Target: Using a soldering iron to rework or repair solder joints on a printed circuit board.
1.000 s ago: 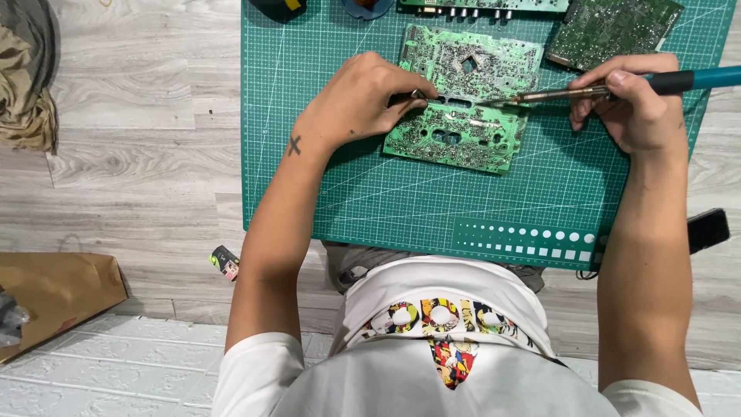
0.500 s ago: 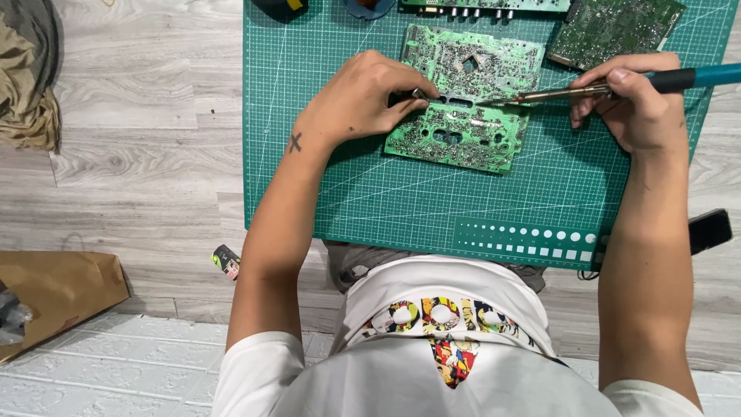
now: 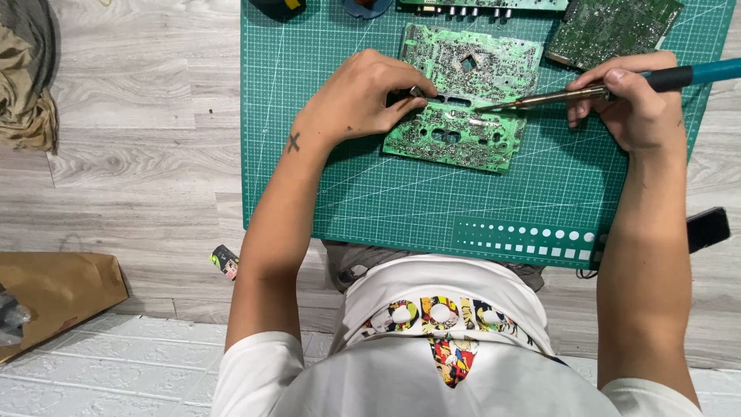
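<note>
Board [image 3: 463, 96] lies on the mat [image 3: 386, 193], left hand [image 3: 363, 96] pinning it; right hand [image 3: 637, 108] grips the iron [image 3: 556, 96], tip on the board's middle, soldering seemingly underway.

Bare cutting mat [image 3: 401, 208] lies open below the green circuit board [image 3: 463, 100]; more boards [image 3: 610, 27] crowd the top edge, a black device [image 3: 706, 228] sits at right.

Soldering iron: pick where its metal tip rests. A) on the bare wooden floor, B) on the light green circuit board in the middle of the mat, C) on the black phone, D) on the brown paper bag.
B: the right hand holds the soldering iron with its tip on the light green circuit board, which the left hand steadies.
</note>
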